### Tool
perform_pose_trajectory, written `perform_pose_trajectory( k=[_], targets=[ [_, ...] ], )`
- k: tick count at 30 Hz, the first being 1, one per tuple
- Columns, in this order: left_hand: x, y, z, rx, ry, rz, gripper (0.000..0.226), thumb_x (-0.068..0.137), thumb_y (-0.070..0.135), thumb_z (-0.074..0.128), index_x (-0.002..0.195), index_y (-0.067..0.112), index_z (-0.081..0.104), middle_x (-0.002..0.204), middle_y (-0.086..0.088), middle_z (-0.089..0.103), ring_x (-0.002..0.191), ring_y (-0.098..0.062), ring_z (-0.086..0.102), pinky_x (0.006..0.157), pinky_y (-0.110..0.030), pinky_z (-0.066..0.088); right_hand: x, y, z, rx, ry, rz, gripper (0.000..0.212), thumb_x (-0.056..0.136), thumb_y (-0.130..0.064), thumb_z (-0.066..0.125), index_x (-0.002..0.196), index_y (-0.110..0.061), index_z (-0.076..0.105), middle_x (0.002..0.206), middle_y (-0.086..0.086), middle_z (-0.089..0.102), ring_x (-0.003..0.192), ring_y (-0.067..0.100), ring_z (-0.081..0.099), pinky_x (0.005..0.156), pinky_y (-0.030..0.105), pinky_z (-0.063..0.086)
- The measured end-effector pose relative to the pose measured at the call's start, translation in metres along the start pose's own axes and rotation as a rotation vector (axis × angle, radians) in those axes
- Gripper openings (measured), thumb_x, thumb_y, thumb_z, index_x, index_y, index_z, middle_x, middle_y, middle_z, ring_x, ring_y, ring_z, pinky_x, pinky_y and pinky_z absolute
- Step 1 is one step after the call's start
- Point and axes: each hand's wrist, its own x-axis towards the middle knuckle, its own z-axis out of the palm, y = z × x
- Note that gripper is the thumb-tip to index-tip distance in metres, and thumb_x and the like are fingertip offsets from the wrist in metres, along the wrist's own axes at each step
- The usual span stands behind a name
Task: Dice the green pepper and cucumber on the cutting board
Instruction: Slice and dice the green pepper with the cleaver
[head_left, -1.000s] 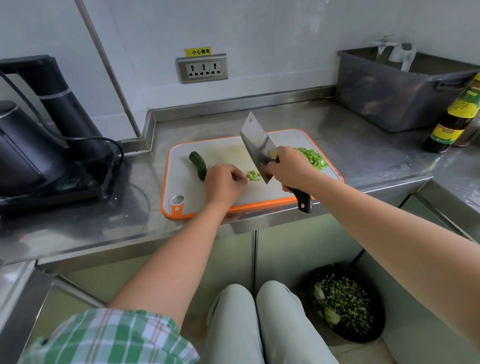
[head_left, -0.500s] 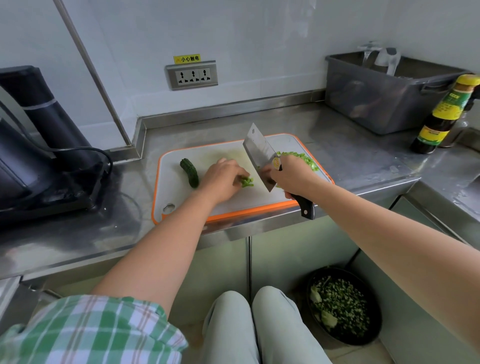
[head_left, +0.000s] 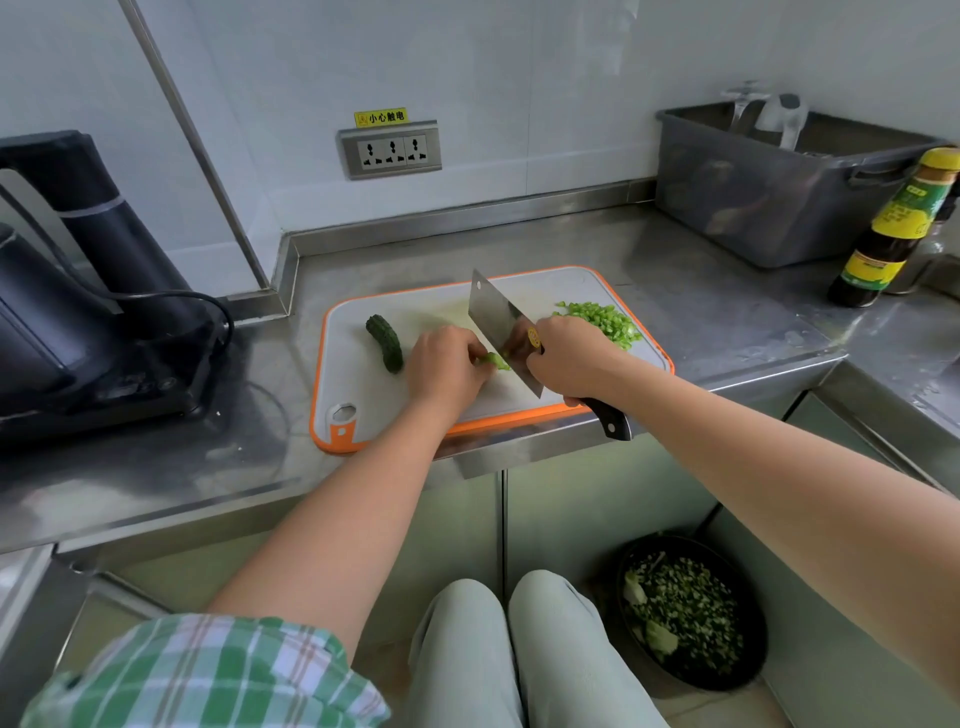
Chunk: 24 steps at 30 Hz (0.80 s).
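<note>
Left hand pinches the pepper strip, its free end touching the cleaver gripped by the right hand.

White board with an orange rim, flat on the tabletop. A dark, bumpy cucumber lies uncut on the board's left side. There's a pile of diced pepper at the far right corner. One pepper strip is mid-board, pinched by the left hand, right against the cleaver blade.

A yellow sign above the wall socket reads "小心触电".
</note>
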Motion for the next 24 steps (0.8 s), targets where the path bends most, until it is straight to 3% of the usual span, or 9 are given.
perform_pose_trajectory(
  k=[8,14,17,24],
  targets=[
    [-0.006,-0.003,0.003,-0.133,0.046,-0.022,0.01,0.076,0.026,0.077,0.081,0.018,0.078,0.084,-0.003,0.074,0.082,-0.026,0.065,0.068,-0.033,0.051,0.003,-0.008,0.007,0.01,-0.037,0.016,0.02,0.089,0.0,0.038,0.071,-0.007,0.038,0.067,0.009,0.05,0.037,0.018,0.051,0.034,0.019,0.034],
    [-0.014,-0.004,0.002,-0.2,0.097,0.013,0.01,0.076,0.019,0.077,0.084,0.013,0.079,0.082,-0.008,0.073,0.075,-0.026,0.064,0.061,-0.029,0.041,0.017,-0.006,0.024,0.012,0.076,0.023,0.022,0.089,-0.005,0.04,0.069,-0.011,0.032,0.078,0.01,0.049,0.053,0.028,0.053,0.045,0.027,0.038],
    [-0.016,-0.005,0.002,-0.215,0.113,0.007,0.009,0.078,0.016,0.075,0.084,0.012,0.079,0.084,-0.008,0.074,0.076,-0.024,0.065,0.059,-0.022,0.031,0.016,-0.001,0.019,0.089,0.13,0.04,0.012,0.092,-0.007,0.037,0.08,-0.006,0.038,0.074,0.008,0.046,0.046,0.025,0.053,0.044,0.027,0.039],
    [-0.018,-0.002,-0.001,-0.247,0.118,0.014,0.007,0.079,0.012,0.073,0.08,0.008,0.079,0.081,-0.011,0.074,0.072,-0.027,0.064,0.058,-0.023,0.031,0.003,-0.009,0.005,0.014,-0.008,0.009,0.021,0.089,-0.002,0.039,0.07,-0.009,0.037,0.067,0.007,0.049,0.038,0.016,0.052,0.033,0.019,0.031]
  ],
)
